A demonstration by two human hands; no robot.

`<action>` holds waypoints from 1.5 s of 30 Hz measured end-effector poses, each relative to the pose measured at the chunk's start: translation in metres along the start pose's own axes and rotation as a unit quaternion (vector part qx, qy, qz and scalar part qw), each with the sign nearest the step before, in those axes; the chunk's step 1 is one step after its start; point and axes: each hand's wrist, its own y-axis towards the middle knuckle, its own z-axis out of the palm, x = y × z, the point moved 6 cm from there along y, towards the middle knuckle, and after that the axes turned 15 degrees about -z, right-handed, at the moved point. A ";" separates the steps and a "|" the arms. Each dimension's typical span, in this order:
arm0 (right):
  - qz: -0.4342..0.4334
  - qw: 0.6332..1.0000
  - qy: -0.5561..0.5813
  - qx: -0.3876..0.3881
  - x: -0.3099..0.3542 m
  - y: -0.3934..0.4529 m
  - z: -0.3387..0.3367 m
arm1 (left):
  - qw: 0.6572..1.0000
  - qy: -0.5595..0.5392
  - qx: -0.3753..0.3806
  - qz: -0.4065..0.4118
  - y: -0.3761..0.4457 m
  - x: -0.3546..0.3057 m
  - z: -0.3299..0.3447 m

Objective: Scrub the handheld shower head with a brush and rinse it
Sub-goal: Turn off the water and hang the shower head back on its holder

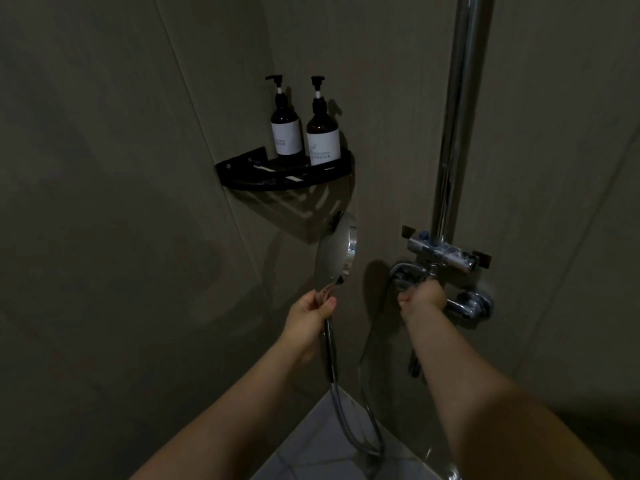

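Left hand [308, 315] curled round the shower head [337, 252] handle, head rising straight above the fingers, face turned right. Right hand [423, 296] wraps the tap [420, 277], beside it.

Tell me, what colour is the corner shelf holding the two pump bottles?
Black. The corner shelf shows in the head view, the only one, under two pump bottles.

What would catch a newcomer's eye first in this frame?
The shower head at centre, held up by its handle in the left hand, while the right hand grips the chrome mixer valve on the wall. Above, two pump bottles stand on a black corner shelf.
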 end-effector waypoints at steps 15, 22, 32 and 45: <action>0.080 0.926 0.368 -0.018 -0.008 0.000 0.015 | 1.000 0.000 0.005 0.015 -0.013 -0.015 0.000; 0.080 0.928 0.365 0.008 -0.007 0.001 0.008 | 1.000 0.002 -0.002 0.019 -0.013 -0.012 0.000; -0.064 0.981 -0.181 0.038 -0.037 0.024 -0.069 | 0.999 -0.012 -0.028 0.019 -0.006 -0.008 0.000; -0.128 0.859 -0.492 0.068 -0.057 0.014 -0.068 | 0.989 0.036 -0.141 0.026 -0.011 -0.005 -0.030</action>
